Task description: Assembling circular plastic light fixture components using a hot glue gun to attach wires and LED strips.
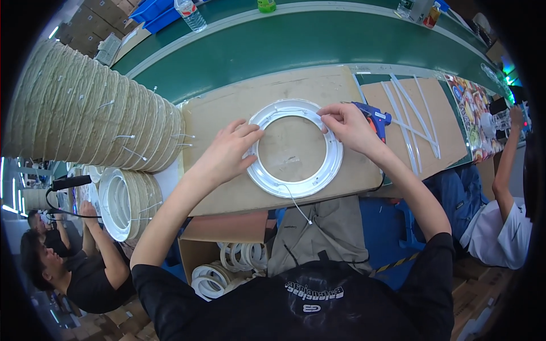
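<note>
A white ring-shaped lamp frame [267, 177] lies on a cardboard sheet in front of me. Its raised channel runs all round, and a thin white wire [293, 200] with a small plug hangs off its near edge. My left hand [227, 150] rests on the ring's left rim, fingers spread and thumb apart. At the upper right of the ring my right hand [348, 126] is closed in a pinch over the channel. Whatever lies between those fingertips is too small to make out. Just beyond the right hand lies a blue glue gun [376, 116], partly hidden by it.
Tall stacked rings [85, 108] with wires stand at left, a shorter stack [142, 199] nearer. Translucent glue sticks [410, 122] lie on cardboard at right. Below the table edge, an open carton [219, 227] holds more rings. Co-workers [74, 273] sit left and right [500, 227].
</note>
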`<state>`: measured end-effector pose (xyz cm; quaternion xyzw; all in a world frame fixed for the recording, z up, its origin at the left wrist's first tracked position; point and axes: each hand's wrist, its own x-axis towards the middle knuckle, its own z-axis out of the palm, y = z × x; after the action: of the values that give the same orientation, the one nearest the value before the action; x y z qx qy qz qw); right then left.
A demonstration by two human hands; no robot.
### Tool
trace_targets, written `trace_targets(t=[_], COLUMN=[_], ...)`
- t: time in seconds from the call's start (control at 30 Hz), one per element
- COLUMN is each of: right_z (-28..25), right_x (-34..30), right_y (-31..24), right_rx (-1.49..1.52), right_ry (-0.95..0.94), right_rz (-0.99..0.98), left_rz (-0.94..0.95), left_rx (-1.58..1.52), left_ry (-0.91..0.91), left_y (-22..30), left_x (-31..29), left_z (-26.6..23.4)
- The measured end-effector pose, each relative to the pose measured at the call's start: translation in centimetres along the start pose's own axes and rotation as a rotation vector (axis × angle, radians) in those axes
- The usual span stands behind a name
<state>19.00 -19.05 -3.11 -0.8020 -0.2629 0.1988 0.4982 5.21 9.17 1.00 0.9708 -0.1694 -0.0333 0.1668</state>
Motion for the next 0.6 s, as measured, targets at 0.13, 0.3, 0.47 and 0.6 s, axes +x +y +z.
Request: trace_targets(t=[0.13,0.3,0.47,0.6], right_z=[0.1,0.2,0.4,0.3], right_x=[0.0,-0.3,-0.3,-0.4], right_y=[-0.1,0.0,0.1,-0.2], right_rx=[0.003,0.013,0.011,0.007], right_ry=[0.011,0.027,0.030,0.034], right_rz=[-0.005,0.019,0.011,0.014], left_rz=[-0.011,-0.003,-0.035,-0.027], left_rx=[0.030,0.062,-0.100,-0.064], left_ry=[-0.130,-0.202,-0.211,-0.202], left_y=[0.6,1.2,0.3,0.5], left_x=[-0.6,0.2,0.1,-0.2], left_z=[-0.5,-0.8,-1.0,0.1])
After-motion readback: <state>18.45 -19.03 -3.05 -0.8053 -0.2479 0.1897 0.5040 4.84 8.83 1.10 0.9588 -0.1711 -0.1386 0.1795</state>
